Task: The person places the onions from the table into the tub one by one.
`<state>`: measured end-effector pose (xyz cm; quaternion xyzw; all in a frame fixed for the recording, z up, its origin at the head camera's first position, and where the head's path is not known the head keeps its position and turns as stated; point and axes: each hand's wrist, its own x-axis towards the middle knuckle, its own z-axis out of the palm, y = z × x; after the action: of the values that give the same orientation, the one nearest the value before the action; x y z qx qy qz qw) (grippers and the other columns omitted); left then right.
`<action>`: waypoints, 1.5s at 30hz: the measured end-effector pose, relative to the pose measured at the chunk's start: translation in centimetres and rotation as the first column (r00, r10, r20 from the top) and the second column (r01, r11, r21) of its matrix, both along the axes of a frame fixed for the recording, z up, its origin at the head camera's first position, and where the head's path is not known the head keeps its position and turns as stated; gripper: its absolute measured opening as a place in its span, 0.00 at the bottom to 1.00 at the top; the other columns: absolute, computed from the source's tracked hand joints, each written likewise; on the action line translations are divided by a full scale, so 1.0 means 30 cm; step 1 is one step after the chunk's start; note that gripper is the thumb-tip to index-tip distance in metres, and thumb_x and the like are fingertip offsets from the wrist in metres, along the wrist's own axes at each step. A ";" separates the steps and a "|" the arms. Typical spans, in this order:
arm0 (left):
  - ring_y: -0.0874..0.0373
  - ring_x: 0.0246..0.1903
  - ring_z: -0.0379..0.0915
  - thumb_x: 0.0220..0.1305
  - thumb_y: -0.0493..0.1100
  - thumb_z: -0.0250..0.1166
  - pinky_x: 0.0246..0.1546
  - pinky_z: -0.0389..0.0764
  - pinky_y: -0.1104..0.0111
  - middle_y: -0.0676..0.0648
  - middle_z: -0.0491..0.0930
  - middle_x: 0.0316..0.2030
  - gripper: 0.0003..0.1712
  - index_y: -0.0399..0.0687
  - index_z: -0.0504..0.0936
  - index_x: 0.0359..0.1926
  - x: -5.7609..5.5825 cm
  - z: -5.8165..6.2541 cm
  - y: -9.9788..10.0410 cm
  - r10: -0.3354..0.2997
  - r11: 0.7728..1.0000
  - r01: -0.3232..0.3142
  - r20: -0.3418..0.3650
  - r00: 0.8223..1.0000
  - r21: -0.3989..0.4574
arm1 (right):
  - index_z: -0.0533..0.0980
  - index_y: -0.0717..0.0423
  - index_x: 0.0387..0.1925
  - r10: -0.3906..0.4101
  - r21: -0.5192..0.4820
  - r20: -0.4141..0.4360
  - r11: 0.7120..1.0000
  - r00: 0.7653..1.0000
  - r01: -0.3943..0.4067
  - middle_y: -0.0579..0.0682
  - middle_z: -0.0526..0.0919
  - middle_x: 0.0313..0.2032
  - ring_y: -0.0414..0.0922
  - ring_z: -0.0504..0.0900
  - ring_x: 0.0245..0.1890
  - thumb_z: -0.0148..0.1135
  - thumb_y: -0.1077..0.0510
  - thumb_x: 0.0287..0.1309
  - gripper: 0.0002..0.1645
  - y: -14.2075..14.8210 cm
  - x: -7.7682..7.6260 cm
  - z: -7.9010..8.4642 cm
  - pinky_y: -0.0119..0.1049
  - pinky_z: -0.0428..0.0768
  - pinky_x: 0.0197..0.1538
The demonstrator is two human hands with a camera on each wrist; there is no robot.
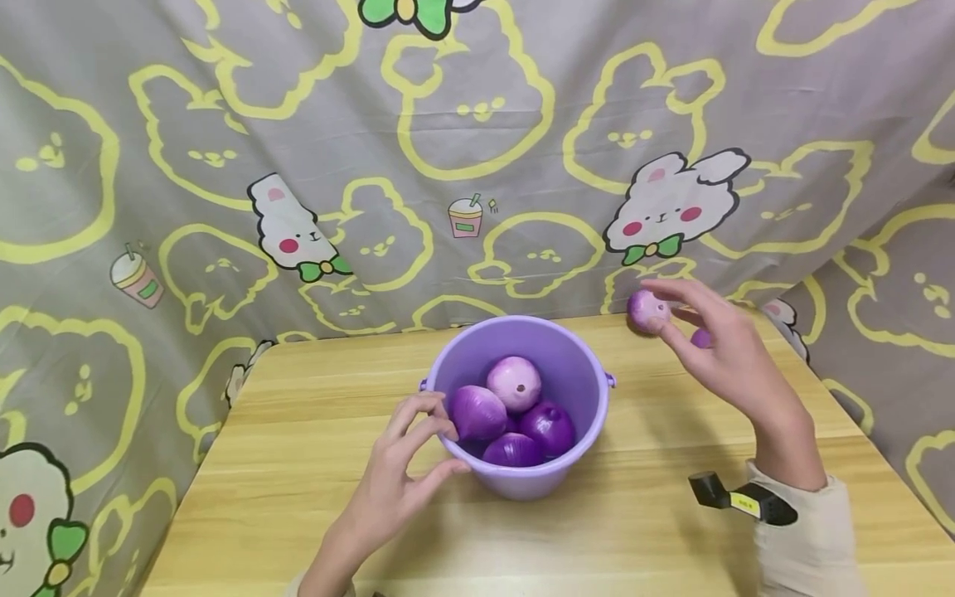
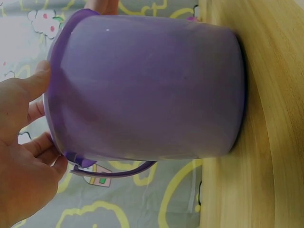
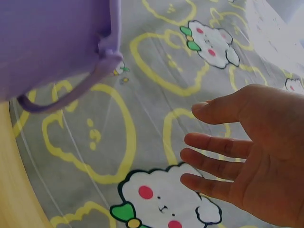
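Note:
A purple bucket (image 1: 522, 485) stands on the wooden table with several purple onions (image 1: 477, 412) inside. My left hand (image 1: 399, 456) holds its rim at the near left, fingertips over the edge and thumb along the outside. In the left wrist view, the left hand (image 2: 28, 156) is at the rim beside the handle joint. At the back right, my right hand (image 1: 719, 356) is over a pale purple onion (image 1: 646, 312), which shows between thumb and index finger. Another onion (image 1: 700, 337) is partly hidden behind that hand. In the right wrist view, the right hand (image 3: 256, 156) has spread fingers around nothing.
A grey curtain (image 1: 358, 124) with yellow bear outlines hangs right behind the table (image 1: 313, 497). The bucket's handle (image 2: 123, 172) hangs down along its far side. A black wrist camera mount (image 1: 746, 500) sits at my right sleeve.

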<state>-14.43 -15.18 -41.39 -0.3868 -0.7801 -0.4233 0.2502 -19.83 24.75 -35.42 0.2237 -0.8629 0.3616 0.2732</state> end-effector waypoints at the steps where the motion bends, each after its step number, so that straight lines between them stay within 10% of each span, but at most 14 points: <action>1: 0.43 0.59 0.72 0.64 0.53 0.72 0.73 0.67 0.59 0.46 0.76 0.51 0.15 0.49 0.83 0.43 0.002 0.000 0.000 0.001 1.000 -0.001 0.001 1.000 0.000 | 0.76 0.46 0.67 -0.009 -0.001 -0.001 1.000 1.000 0.009 0.45 0.81 0.59 0.30 0.76 0.57 0.70 0.70 0.61 0.34 0.007 -0.001 -0.001 0.17 0.76 0.53; 12: 0.41 0.60 0.71 0.63 0.53 0.73 0.74 0.66 0.58 0.45 0.77 0.49 0.16 0.49 0.83 0.43 0.006 0.009 -0.003 0.005 1.000 -0.005 0.009 1.000 0.018 | 0.79 0.53 0.63 -0.115 -0.004 -0.092 0.993 0.989 0.115 0.50 0.81 0.58 0.45 0.77 0.55 0.72 0.70 0.58 0.31 0.036 -0.027 -0.020 0.21 0.71 0.59; 23: 0.40 0.61 0.71 0.63 0.53 0.73 0.74 0.65 0.57 0.43 0.77 0.49 0.17 0.46 0.83 0.42 0.001 0.004 -0.013 0.022 1.000 -0.023 0.041 0.999 0.018 | 0.77 0.55 0.64 -0.186 -0.007 0.067 0.982 0.980 0.187 0.64 0.74 0.63 0.67 0.71 0.64 0.70 0.65 0.61 0.29 0.110 -0.090 -0.095 0.71 0.68 0.64; 36: 0.40 0.61 0.71 0.63 0.54 0.72 0.74 0.65 0.57 0.43 0.77 0.49 0.17 0.47 0.83 0.42 0.000 -0.001 -0.007 0.019 1.000 -0.019 0.056 0.998 0.011 | 0.73 0.55 0.68 -0.208 -0.044 0.117 0.976 0.971 0.214 0.65 0.72 0.65 0.67 0.67 0.66 0.68 0.63 0.63 0.31 0.182 -0.113 -0.151 0.70 0.61 0.70; 45: 0.40 0.60 0.71 0.63 0.53 0.73 0.74 0.66 0.57 0.43 0.77 0.50 0.16 0.49 0.83 0.42 -0.003 -0.001 0.001 0.005 1.000 -0.005 0.054 0.999 0.009 | 0.74 0.55 0.68 -0.270 -0.085 0.165 0.954 0.949 0.286 0.64 0.72 0.64 0.65 0.69 0.62 0.62 0.61 0.69 0.27 0.220 -0.096 -0.170 0.66 0.67 0.55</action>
<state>-14.51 -15.14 -41.41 -0.3722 -0.7857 -0.4364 0.2317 -22.70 31.35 -40.51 0.0566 -0.8833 0.3815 0.2666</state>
